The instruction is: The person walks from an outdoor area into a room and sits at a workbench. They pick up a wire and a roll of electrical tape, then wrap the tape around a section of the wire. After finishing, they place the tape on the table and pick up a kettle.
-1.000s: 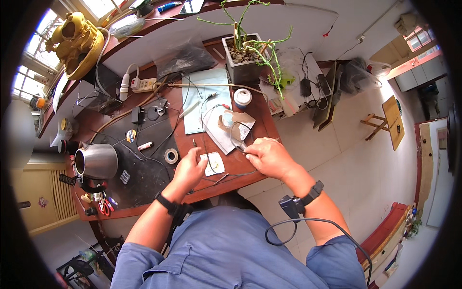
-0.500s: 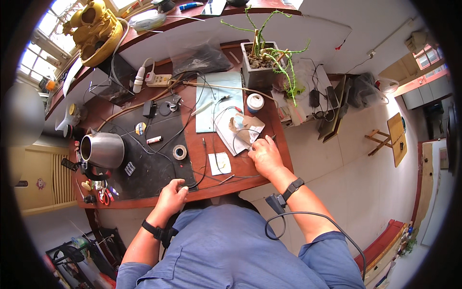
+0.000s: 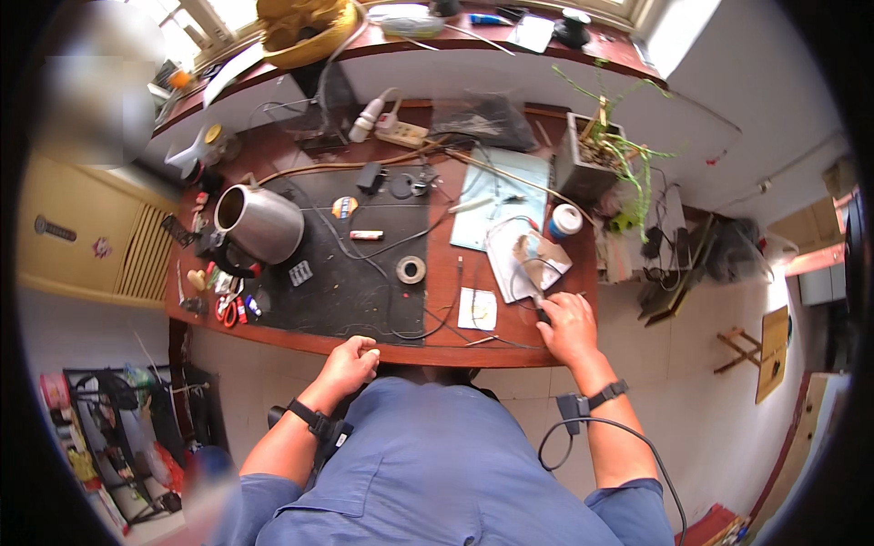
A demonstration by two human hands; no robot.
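Note:
My right hand (image 3: 571, 331) is at the right front of the table, its fingers closed on a slim tool with a dark handle (image 3: 543, 315). Its kind is too small to make out. The tool lies beside a stack of white paper (image 3: 506, 271) with a torn brown and white piece (image 3: 547, 258) on top. My left hand (image 3: 350, 362) rests at the front table edge, fingers curled together, with nothing visible in them. Between the hands, a small white paper square (image 3: 477, 309) and a thin black cable (image 3: 448, 320) lie on the table.
On the dark mat (image 3: 341, 300) are a steel kettle (image 3: 269, 226), a tape roll (image 3: 411, 269) and a black adapter (image 3: 370, 176). Scissors (image 3: 231, 312) lie front left. Behind are a power strip (image 3: 402, 134), a white jar (image 3: 565, 219) and a potted plant (image 3: 583, 168).
The view has turned, so the table sits further right and higher in it. My right hand has moved nearer the front edge, and the dark-handled tool now shows at its fingers.

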